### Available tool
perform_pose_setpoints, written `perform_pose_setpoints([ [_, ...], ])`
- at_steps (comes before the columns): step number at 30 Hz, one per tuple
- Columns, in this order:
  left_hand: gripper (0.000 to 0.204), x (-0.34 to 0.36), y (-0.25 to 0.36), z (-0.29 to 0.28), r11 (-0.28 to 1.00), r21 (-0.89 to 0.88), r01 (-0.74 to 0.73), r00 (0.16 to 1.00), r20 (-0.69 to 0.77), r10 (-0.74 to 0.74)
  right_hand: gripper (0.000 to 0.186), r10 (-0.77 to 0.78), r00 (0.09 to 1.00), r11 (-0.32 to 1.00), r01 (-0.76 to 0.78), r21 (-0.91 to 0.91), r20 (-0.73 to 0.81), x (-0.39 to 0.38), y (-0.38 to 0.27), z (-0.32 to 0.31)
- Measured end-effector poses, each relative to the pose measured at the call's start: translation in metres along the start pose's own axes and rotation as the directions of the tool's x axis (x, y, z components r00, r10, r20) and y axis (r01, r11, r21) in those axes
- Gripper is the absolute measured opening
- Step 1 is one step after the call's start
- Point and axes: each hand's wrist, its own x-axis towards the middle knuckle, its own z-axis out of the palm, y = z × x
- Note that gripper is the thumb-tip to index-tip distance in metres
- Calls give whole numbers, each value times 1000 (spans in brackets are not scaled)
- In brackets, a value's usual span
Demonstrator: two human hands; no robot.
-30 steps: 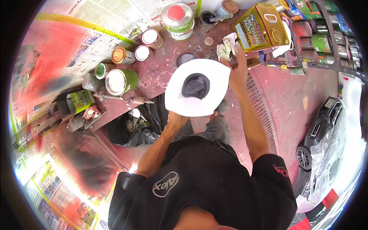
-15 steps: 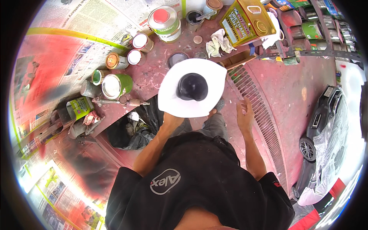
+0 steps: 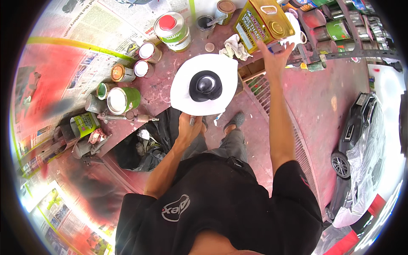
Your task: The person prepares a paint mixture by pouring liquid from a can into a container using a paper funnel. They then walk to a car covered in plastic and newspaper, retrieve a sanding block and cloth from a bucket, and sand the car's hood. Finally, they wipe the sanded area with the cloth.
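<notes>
A white paper funnel [image 3: 180,83], with glossy dark liquid [image 3: 205,91] in its middle, is held over the red bench edge. My left hand [image 3: 187,129] is closed round a metal handle [image 3: 192,120] beneath it; whatever the handle belongs to is mostly hidden under the paper. My right hand [image 3: 276,57] is raised at the upper right with fingers spread, holding nothing, in front of the gold rectangular can [image 3: 250,27]. A crumpled pale rag [image 3: 236,46] lies between the funnel and that can.
Paint cans [image 3: 122,100] and a metal spray tool [image 3: 140,117] sit on the bench [image 3: 151,89]. Shelved cans [image 3: 340,30] are at upper right. Below are a black bag [image 3: 134,157], a floor grate [image 3: 299,151] and, at right, a plastic-covered car [image 3: 352,131]. Newspaper covers the left wall.
My left hand and the funnel have shifted up and left in the view. My right hand dropped to a lower position, then rose toward the gold can with fingers spreading.
</notes>
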Motion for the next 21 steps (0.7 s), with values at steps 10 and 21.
perform_pose_setpoints([
  [10, 26, 8, 17, 14, 999, 23, 42, 994, -100, -40, 98, -105, 991, 888, 131, 441, -82, 33, 6, 27],
  [21, 39, 39, 23, 39, 996, 62, 67, 995, -76, -62, 109, -291, 957, 914, 281, 294, -10, -9, -62, -105],
])
